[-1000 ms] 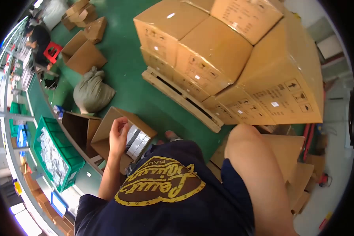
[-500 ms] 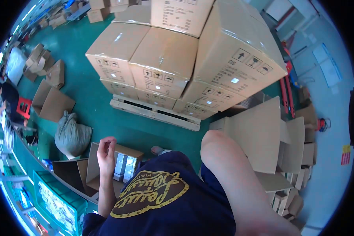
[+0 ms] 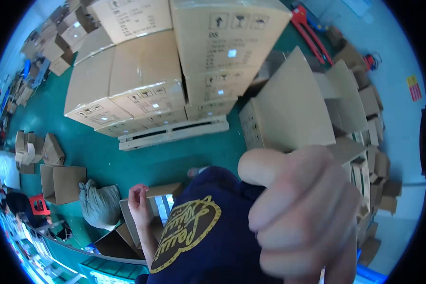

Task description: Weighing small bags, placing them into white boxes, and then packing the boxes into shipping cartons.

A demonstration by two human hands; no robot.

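Observation:
My right hand (image 3: 303, 213) is raised close in front of me, large and slightly blurred, its fingers folded into a fist. Whatever it may hold is hidden behind the fingers. Lower left, my left hand (image 3: 139, 206) is held up with its fingers loosely curled together, and no object shows in it. Just beyond that hand stands an open carton (image 3: 164, 190) with pale white-blue boxes (image 3: 164, 206) inside. My left forearm partly covers this carton.
Large taped cartons (image 3: 146, 66) are stacked on a wooden pallet (image 3: 175, 134) ahead. An open carton (image 3: 293, 104) with raised flaps stands right. At left are a tied grey-green sack (image 3: 99, 204), an empty carton (image 3: 64, 184), a red stool (image 3: 39, 204) and a seated person (image 3: 18, 203).
My right hand has come up into view as a fist, where only the arm showed before. My view has turned right, so the pallet stack sits farther left. My left hand stays curled.

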